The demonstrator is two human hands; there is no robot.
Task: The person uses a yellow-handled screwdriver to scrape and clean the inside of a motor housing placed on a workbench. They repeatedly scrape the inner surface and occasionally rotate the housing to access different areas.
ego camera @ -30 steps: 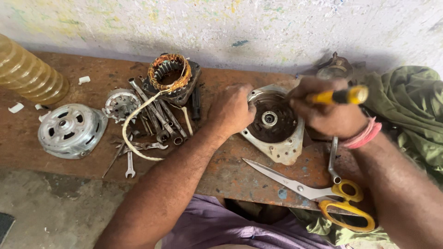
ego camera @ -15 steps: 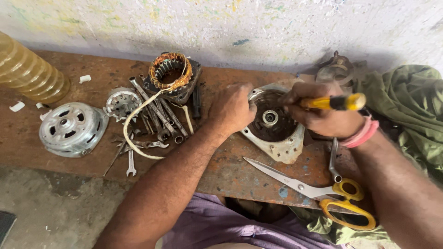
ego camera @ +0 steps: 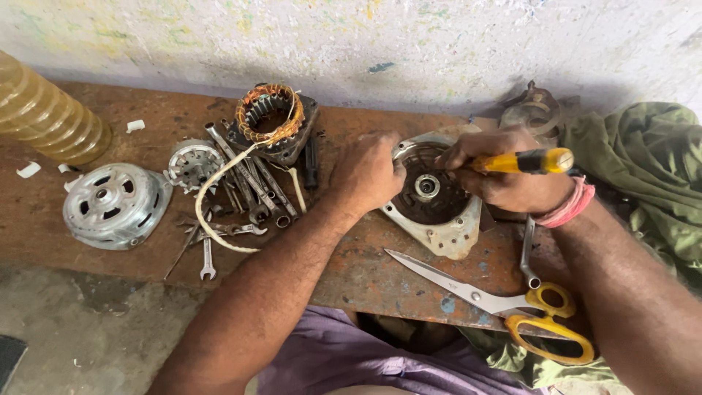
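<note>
A round metal motor end cover (ego camera: 437, 212) with a bearing at its centre lies on the wooden bench (ego camera: 365, 271). My left hand (ego camera: 368, 172) grips its left rim, fingers curled over the edge. My right hand (ego camera: 504, 175) is closed around a yellow-handled screwdriver (ego camera: 523, 162), held almost level over the cover's right side. The screwdriver's tip is hidden behind my fingers. A pink band sits on my right wrist.
Left of the cover lie a copper-wound stator (ego camera: 269, 117), several spanners and sockets (ego camera: 245, 197), a small rotor (ego camera: 193, 164) and a second silver end cover (ego camera: 113, 206). Yellow-handled scissors (ego camera: 504, 307) lie at the front right. A ribbed amber bottle (ego camera: 47, 113) and green cloth (ego camera: 643, 168) flank the bench.
My right hand has turned the screwdriver slightly, its handle end shifting a little lower and to the right. My left hand stays on the cover's rim.
</note>
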